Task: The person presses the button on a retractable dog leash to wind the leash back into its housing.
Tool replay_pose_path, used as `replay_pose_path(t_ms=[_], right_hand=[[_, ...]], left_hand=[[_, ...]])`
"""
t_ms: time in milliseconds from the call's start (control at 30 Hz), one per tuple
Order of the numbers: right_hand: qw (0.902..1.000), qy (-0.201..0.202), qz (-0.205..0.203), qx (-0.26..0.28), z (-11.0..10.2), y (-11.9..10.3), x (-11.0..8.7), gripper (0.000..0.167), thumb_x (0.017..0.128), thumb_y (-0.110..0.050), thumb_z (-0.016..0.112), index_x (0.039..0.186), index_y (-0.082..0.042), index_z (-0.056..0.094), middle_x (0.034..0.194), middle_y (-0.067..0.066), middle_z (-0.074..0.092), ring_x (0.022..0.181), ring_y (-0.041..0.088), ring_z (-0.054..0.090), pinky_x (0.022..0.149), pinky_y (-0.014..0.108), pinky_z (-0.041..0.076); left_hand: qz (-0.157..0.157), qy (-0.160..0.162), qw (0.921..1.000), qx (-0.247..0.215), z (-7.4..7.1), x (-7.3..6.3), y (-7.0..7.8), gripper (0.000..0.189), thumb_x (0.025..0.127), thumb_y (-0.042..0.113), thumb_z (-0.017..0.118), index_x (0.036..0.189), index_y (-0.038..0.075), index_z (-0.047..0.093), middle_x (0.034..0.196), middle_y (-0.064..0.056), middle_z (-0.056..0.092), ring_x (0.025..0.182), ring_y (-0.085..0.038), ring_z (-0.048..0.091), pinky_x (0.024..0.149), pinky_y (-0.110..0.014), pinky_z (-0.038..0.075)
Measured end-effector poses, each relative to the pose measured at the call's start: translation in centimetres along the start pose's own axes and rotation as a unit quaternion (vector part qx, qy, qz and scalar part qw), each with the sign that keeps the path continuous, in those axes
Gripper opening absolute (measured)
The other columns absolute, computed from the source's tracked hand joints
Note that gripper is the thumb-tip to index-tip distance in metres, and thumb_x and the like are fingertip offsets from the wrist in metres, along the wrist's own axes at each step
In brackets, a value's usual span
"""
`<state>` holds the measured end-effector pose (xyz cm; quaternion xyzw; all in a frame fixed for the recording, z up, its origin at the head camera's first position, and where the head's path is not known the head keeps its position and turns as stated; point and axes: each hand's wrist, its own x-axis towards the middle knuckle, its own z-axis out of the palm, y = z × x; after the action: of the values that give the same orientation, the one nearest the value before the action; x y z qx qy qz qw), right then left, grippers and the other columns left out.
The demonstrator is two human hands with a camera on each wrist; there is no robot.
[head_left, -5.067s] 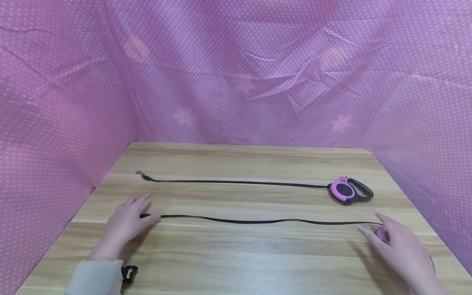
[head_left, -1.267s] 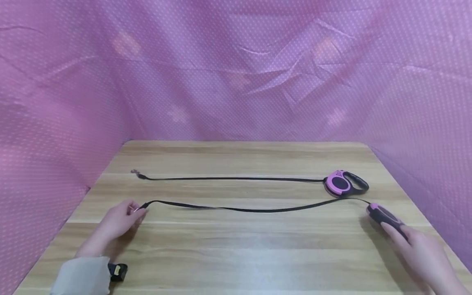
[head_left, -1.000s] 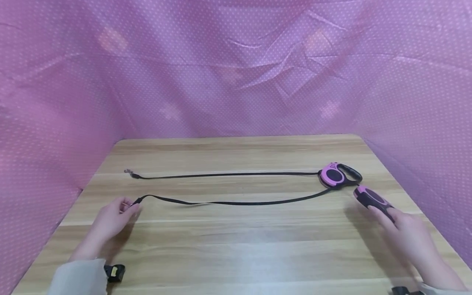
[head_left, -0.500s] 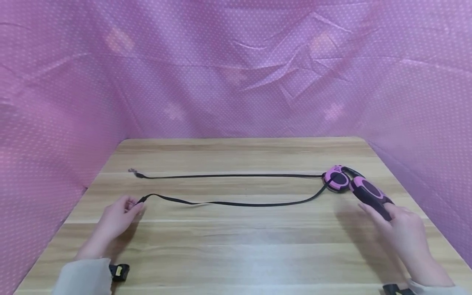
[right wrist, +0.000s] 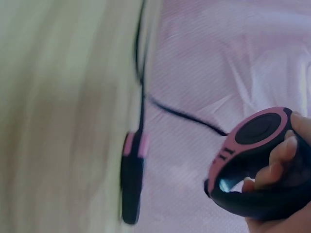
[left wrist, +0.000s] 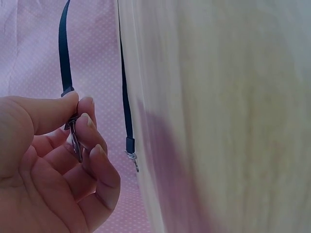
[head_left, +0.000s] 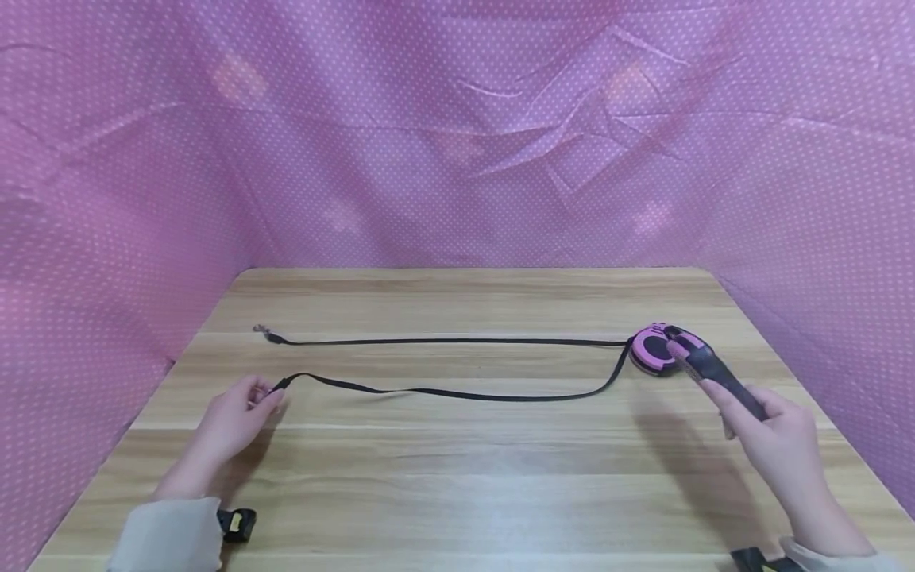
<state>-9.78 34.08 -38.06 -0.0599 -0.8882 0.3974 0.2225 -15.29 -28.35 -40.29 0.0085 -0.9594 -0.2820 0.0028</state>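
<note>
My left hand [head_left: 232,421] pinches the clip end of the nearer retractable dog leash between thumb and fingers. Its metal clip [left wrist: 76,141] hangs inside the curled fingers. The black strap [head_left: 472,395] runs rightward across the table in a slack curve. At the right, my right hand [head_left: 782,437] grips the handle of this leash's pink and black casing [right wrist: 260,131], raised above the table and tilted. From the head view the held casing overlaps a second leash casing [head_left: 652,351], which lies on the table with its strap [head_left: 443,342] stretched left to a metal clip [head_left: 260,329].
The wooden table [head_left: 457,492] has rounded far corners. Pink dotted cloth [head_left: 457,159] hangs behind it and along both sides. Dark wrist straps [head_left: 236,524] sit at the cuffs of the light sleeves.
The left hand has taken hold of the clip end. The right hand has gripped and lifted the nearer casing, bringing it left and away over the other casing; the strap now bows more.
</note>
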Motion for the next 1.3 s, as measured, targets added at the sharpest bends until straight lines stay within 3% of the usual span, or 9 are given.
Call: replay_pose_path(t_ms=[100,200,367,533,700,833,1000,1100,1300], right_hand=[[0.9884,-0.045,0.088,0.115,-0.4,-0.6,0.4,0.037,0.097,-0.029,0.064,0.066,-0.009,0.064,0.050,-0.009,0.056,0.056,0.006,0.049,0.058,0.018,0.038],[0.9528,-0.055,0.089,0.285,-0.2,-0.8,0.8,0.034,0.100,-0.016,0.058,0.069,-0.007,0.067,0.055,-0.004,0.063,0.063,0.006,0.058,0.070,0.015,0.042],[0.8515,-0.096,0.018,0.515,0.6,-0.8,1.2,0.044,0.104,0.000,0.039,0.072,-0.002,0.069,0.061,0.006,0.065,0.057,0.016,0.060,0.068,0.024,0.049],[0.7284,-0.217,-0.050,0.648,1.0,-0.6,1.8,0.061,0.107,-0.002,0.011,0.091,0.009,0.069,0.074,0.016,0.068,0.069,0.024,0.064,0.080,0.031,0.051],[0.6415,-0.276,-0.052,0.714,1.4,-1.1,2.0,0.073,0.107,-0.011,-0.001,0.099,0.015,0.067,0.080,0.022,0.068,0.069,0.029,0.053,0.085,0.035,0.047],[0.5859,-0.298,-0.030,0.753,1.7,-1.7,2.1,0.075,0.108,-0.019,-0.003,0.102,0.018,0.062,0.083,0.024,0.065,0.071,0.031,0.035,0.091,0.039,0.046],[0.5499,-0.311,0.006,0.775,2.0,-2.1,2.1,0.068,0.108,-0.022,0.001,0.103,0.015,0.057,0.088,0.023,0.061,0.078,0.033,0.049,0.098,0.043,0.045],[0.5442,-0.306,0.030,0.781,2.3,-2.1,2.1,0.060,0.109,-0.022,0.006,0.105,0.012,0.055,0.091,0.022,0.062,0.085,0.033,0.058,0.099,0.045,0.048],[0.5918,-0.254,0.057,0.763,3.2,-1.8,1.7,0.045,0.110,-0.018,0.017,0.097,0.003,0.055,0.076,0.012,0.057,0.068,0.025,0.042,0.088,0.048,0.056]], left_hand=[[0.000,0.001,1.0000,-0.002,0.0,0.0,0.1,0.035,0.103,0.030,0.050,0.112,-0.003,0.055,0.103,-0.025,0.066,0.093,-0.037,0.062,0.077,-0.049,0.051],[0.001,0.000,1.0000,-0.003,0.0,0.1,0.1,0.036,0.104,0.031,0.049,0.113,-0.004,0.055,0.104,-0.026,0.066,0.095,-0.038,0.063,0.078,-0.050,0.051],[0.004,0.001,1.0000,-0.001,0.2,0.2,0.0,0.036,0.104,0.031,0.050,0.113,-0.004,0.055,0.105,-0.026,0.066,0.095,-0.038,0.063,0.079,-0.051,0.051],[0.004,0.000,1.0000,-0.002,0.3,0.3,0.0,0.034,0.103,0.031,0.051,0.112,-0.002,0.056,0.106,-0.026,0.067,0.096,-0.038,0.063,0.079,-0.051,0.051],[0.001,-0.001,1.0000,-0.003,0.3,0.3,0.2,0.032,0.103,0.030,0.052,0.110,-0.001,0.056,0.106,-0.025,0.067,0.097,-0.038,0.063,0.079,-0.050,0.051],[0.001,-0.002,1.0000,-0.004,0.3,0.4,0.2,0.033,0.103,0.030,0.051,0.112,-0.001,0.056,0.107,-0.024,0.067,0.097,-0.037,0.063,0.078,-0.049,0.051],[0.004,0.001,1.0000,-0.009,0.4,0.3,0.4,0.035,0.104,0.031,0.051,0.114,-0.002,0.056,0.108,-0.025,0.066,0.097,-0.037,0.063,0.078,-0.049,0.052],[0.008,0.004,0.9999,-0.012,0.4,0.3,0.6,0.038,0.104,0.032,0.050,0.117,-0.003,0.055,0.109,-0.025,0.066,0.097,-0.038,0.063,0.079,-0.051,0.052],[0.018,0.013,0.9996,-0.020,0.6,0.3,1.1,0.038,0.104,0.031,0.050,0.117,-0.004,0.055,0.108,-0.024,0.066,0.095,-0.037,0.065,0.077,-0.048,0.054]])
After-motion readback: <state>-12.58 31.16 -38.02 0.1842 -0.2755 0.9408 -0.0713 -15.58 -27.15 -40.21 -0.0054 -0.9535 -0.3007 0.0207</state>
